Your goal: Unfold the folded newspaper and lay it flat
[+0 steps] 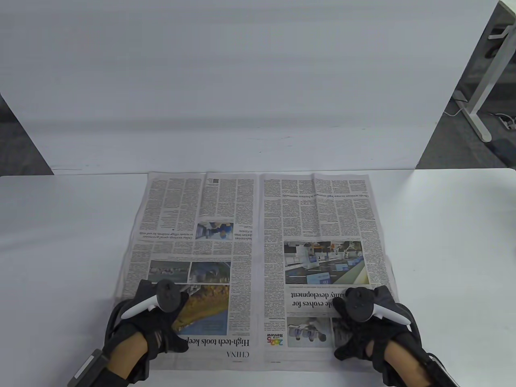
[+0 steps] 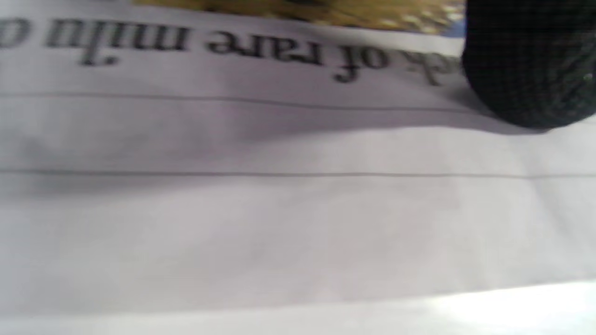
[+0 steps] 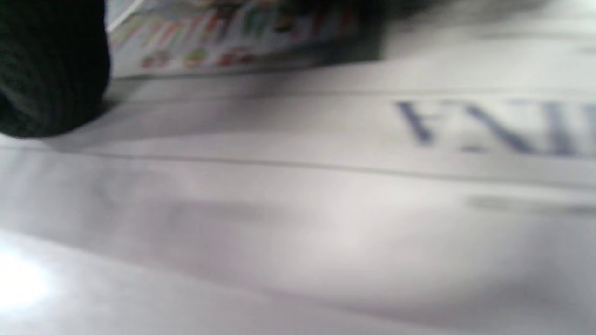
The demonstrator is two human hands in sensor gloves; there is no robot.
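The newspaper (image 1: 258, 258) lies spread open as a two-page sheet on the white table (image 1: 60, 242), its print upside down to me. My left hand (image 1: 159, 318) rests flat on the near left part of the paper, palm down. My right hand (image 1: 356, 322) rests flat on the near right part. Neither hand grips anything. The left wrist view shows the paper's bottom margin (image 2: 298, 209) close up with a gloved finger (image 2: 526, 65) pressed on it. The right wrist view shows blurred paper (image 3: 326, 209) and a gloved finger (image 3: 46, 70) on it.
A white backdrop board (image 1: 242, 80) stands along the table's far edge, right behind the paper's top edge. Another table's leg (image 1: 479, 100) stands on the floor at the far right. Bare table shows left and right of the paper.
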